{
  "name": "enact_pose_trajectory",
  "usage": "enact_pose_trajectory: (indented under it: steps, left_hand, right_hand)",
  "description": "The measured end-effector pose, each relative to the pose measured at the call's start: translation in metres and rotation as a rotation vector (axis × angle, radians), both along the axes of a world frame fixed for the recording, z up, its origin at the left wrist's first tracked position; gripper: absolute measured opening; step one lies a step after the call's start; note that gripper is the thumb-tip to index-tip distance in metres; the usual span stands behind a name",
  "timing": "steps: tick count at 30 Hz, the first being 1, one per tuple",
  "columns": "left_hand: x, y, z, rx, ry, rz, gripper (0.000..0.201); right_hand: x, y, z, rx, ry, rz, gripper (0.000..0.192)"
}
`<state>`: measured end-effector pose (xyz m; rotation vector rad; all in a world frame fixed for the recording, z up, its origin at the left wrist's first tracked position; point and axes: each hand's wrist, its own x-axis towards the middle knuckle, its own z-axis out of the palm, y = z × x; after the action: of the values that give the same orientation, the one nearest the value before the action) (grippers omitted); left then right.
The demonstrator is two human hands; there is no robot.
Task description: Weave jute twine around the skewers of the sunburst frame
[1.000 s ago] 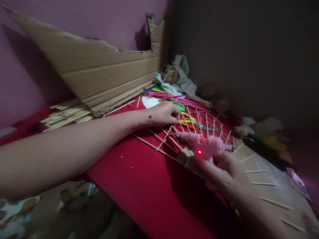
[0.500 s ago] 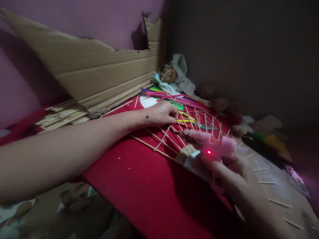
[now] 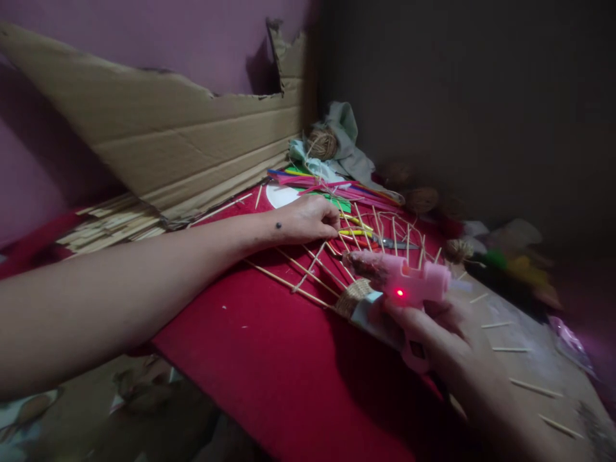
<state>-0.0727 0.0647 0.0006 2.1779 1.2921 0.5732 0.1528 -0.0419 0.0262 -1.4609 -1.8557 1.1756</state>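
A pink glue gun (image 3: 409, 282) is gripped by the right hand (image 3: 447, 340), whose fingers are closed around its handle at the lower right of the view. The gun is made of pale pink plastic, with a short rounded body, a small red light glowing on its side, and a nozzle end that is crusted with something dull and points left toward a fan of thin wooden sticks (image 3: 308, 269). The sticks are spread out flat over a red cloth (image 3: 269, 359) that covers the table, and they are gathered at one end into a bundle wrapped with jute cord (image 3: 351, 296), just beside the gun's nozzle and the right fingers. The left hand (image 3: 308, 219) is laid on the far ends of the sticks, its fingers curled downward and pressed onto them; whether a stick is pinched between them cannot be told. Beyond the left hand, a pair of scissors (image 3: 385, 242) and a pile of coloured paper strips (image 3: 332, 186) are seen, with a ball of twine (image 3: 321, 142) resting against a pale cloth behind them. A large torn sheet of cardboard (image 3: 183, 147) is leaned against the purple wall, and a stack of flat wooden slats (image 3: 110, 224) is lying at its foot.
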Motion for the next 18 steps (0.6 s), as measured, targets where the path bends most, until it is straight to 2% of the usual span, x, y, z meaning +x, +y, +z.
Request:
enact_pose_trajectory:
  steps: [5, 12, 18]
  left_hand:
    - [0.001, -0.001, 0.000, -0.008, -0.002, 0.018, 0.012]
    - [0.001, -0.001, 0.000, -0.006, -0.008, 0.009, 0.014]
    - [0.001, -0.002, 0.000, -0.013, -0.007, 0.016, 0.014]
  right_hand:
    - [-0.013, 0.000, 0.007, -0.054, -0.030, 0.100, 0.039]
    - [-0.018, 0.001, 0.008, -0.004, -0.103, 0.136, 0.038]
    - [-0.017, -0.001, 0.004, 0.054, -0.097, 0.092, 0.037]
